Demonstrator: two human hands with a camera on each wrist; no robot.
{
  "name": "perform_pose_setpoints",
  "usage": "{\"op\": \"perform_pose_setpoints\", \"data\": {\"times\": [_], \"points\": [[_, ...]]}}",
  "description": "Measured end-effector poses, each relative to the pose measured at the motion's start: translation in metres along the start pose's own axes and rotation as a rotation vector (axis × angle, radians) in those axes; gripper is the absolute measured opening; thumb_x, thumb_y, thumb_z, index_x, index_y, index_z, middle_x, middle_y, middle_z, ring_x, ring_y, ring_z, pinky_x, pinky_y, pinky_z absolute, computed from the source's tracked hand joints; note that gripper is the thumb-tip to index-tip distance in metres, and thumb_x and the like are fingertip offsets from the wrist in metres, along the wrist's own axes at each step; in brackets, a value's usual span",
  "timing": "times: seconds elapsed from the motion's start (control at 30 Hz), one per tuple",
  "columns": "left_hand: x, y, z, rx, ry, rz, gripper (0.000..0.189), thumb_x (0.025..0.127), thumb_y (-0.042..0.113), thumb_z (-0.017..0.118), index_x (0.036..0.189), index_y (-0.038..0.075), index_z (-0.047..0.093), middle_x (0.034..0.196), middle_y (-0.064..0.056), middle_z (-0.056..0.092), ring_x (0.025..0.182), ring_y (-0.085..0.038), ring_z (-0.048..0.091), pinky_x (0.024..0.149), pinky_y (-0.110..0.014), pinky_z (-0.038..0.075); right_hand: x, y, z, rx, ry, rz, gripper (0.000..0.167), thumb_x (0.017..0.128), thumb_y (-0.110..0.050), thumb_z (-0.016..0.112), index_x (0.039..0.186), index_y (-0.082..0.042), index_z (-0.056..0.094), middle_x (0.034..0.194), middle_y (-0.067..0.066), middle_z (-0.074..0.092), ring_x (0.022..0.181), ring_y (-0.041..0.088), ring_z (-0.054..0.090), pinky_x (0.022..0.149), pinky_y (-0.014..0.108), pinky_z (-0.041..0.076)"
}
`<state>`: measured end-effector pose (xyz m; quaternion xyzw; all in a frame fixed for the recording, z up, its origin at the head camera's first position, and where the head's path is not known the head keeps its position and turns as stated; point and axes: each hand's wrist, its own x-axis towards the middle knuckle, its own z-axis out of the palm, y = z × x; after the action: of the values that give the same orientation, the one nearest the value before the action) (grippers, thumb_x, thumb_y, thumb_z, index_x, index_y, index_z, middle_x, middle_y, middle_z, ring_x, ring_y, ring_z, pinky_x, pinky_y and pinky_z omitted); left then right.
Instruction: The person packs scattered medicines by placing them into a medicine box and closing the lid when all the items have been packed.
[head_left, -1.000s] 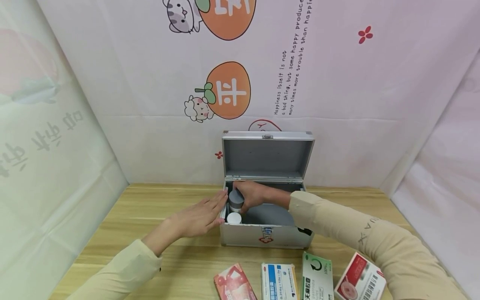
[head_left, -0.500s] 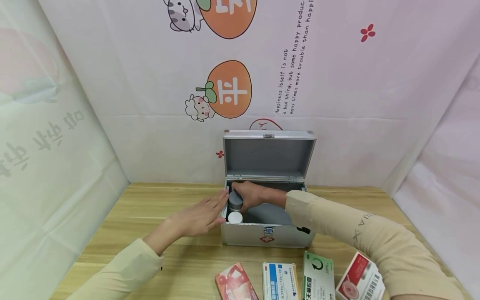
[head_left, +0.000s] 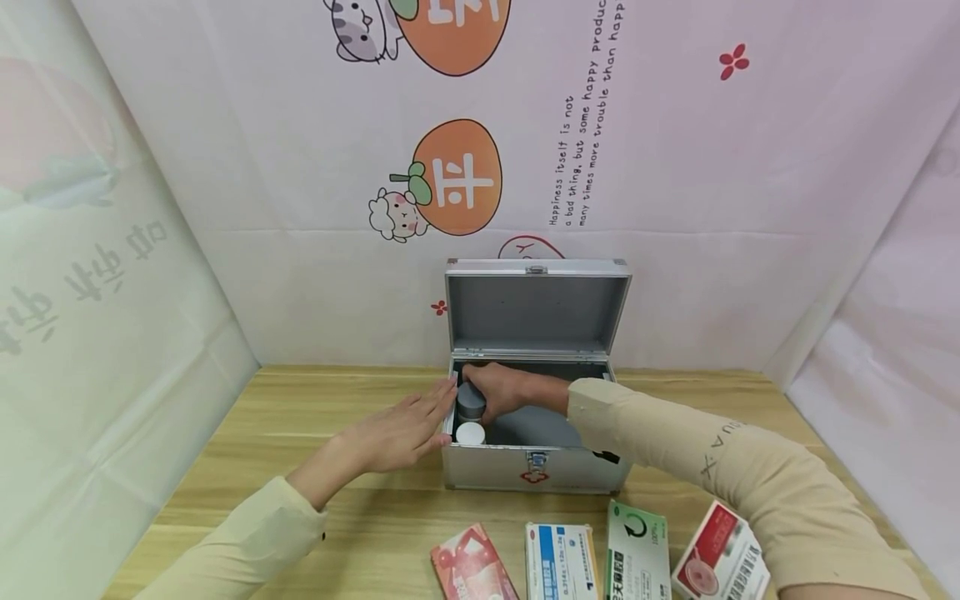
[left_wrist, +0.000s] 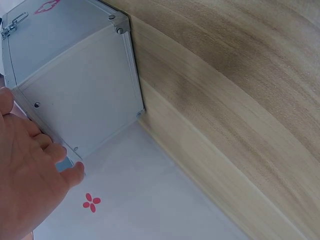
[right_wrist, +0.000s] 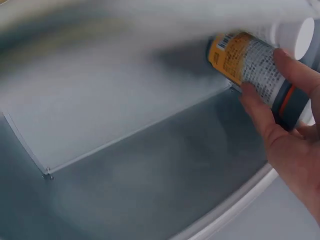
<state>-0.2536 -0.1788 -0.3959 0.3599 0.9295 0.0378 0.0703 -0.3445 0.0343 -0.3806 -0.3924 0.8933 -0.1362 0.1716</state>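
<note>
An aluminium first-aid case (head_left: 487, 471) with a red cross stands on the table, lid (head_left: 538, 312) raised. Inside its left end, my right hand (head_left: 504, 392) grips a grey-capped pill bottle (head_left: 471, 403). The right wrist view shows that bottle's orange and white label (right_wrist: 250, 65), with thumb and fingers around it. Beside it, nearer the front wall, is a white-capped bottle (head_left: 470, 433). My left hand (head_left: 393, 429) rests with straight fingers against the case's left rim; the left wrist view shows its fingers at the case's top edge (left_wrist: 50, 132).
In front of the case lie a pink box (head_left: 474, 565), a blue and white medicine box (head_left: 560, 562), a green and white box (head_left: 637, 554) and a red and white box (head_left: 722, 554). A printed cloth (head_left: 337, 292) hangs behind the wooden table (head_left: 300, 400).
My right hand has lowered the grey-capped bottle slightly deeper into the case, so less of its body shows below the cap. The left hand has stayed at the rim.
</note>
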Motion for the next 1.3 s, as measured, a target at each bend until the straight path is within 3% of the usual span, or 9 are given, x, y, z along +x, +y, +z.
{"op": "perform_pose_setpoints", "data": {"times": [0.37, 0.57, 0.9, 1.17, 1.3], "points": [[0.0, 0.001, 0.001, -0.022, 0.017, 0.015, 0.07, 0.109, 0.044, 0.032, 0.159, 0.001, 0.009, 0.169, -0.015, 0.002, 0.156, -0.027, 0.009, 0.123, -0.052, 0.024, -0.018, -0.002, -0.018, 0.01, -0.021, 0.031, 0.076, 0.075, -0.016, 0.088, 0.137, -0.001, 0.048, 0.132, 0.017, 0.061, 0.12, 0.026, 0.06, 0.101, 0.036, 0.051], [0.0, 0.002, 0.001, -0.016, 0.024, 0.022, 0.07, 0.109, 0.043, 0.032, 0.159, 0.0, 0.009, 0.169, -0.016, 0.002, 0.156, -0.028, 0.011, 0.123, -0.052, 0.024, -0.034, -0.001, -0.029, 0.057, 0.027, 0.034, 0.073, 0.079, -0.013, 0.085, 0.14, -0.002, 0.045, 0.133, 0.021, 0.062, 0.121, 0.031, 0.063, 0.099, 0.039, 0.054], [0.001, 0.001, 0.001, -0.026, 0.04, 0.04, 0.069, 0.108, 0.039, 0.036, 0.158, -0.002, 0.012, 0.168, -0.019, 0.005, 0.155, -0.03, 0.015, 0.122, -0.054, 0.026, -0.062, -0.002, -0.044, 0.109, 0.114, -0.048, 0.064, 0.085, -0.012, 0.079, 0.14, 0.002, 0.047, 0.134, 0.022, 0.062, 0.124, 0.034, 0.062, 0.1, 0.044, 0.054], [0.0, 0.003, 0.001, -0.03, 0.028, 0.029, 0.068, 0.109, 0.039, 0.034, 0.159, -0.001, 0.011, 0.168, -0.017, 0.004, 0.155, -0.03, 0.015, 0.122, -0.053, 0.026, -0.084, -0.004, -0.052, 0.175, 0.159, -0.089, 0.055, 0.087, -0.01, 0.076, 0.135, 0.001, 0.053, 0.133, 0.021, 0.062, 0.124, 0.036, 0.062, 0.097, 0.034, 0.056], [0.0, 0.004, 0.0, -0.031, 0.008, 0.014, 0.069, 0.109, 0.042, 0.03, 0.159, 0.002, 0.008, 0.169, -0.015, 0.001, 0.156, -0.027, 0.012, 0.124, -0.051, 0.024, -0.097, -0.007, -0.054, 0.202, 0.178, -0.09, 0.052, 0.087, -0.01, 0.077, 0.134, -0.002, 0.055, 0.134, 0.018, 0.062, 0.126, 0.033, 0.061, 0.099, 0.039, 0.055]]}}
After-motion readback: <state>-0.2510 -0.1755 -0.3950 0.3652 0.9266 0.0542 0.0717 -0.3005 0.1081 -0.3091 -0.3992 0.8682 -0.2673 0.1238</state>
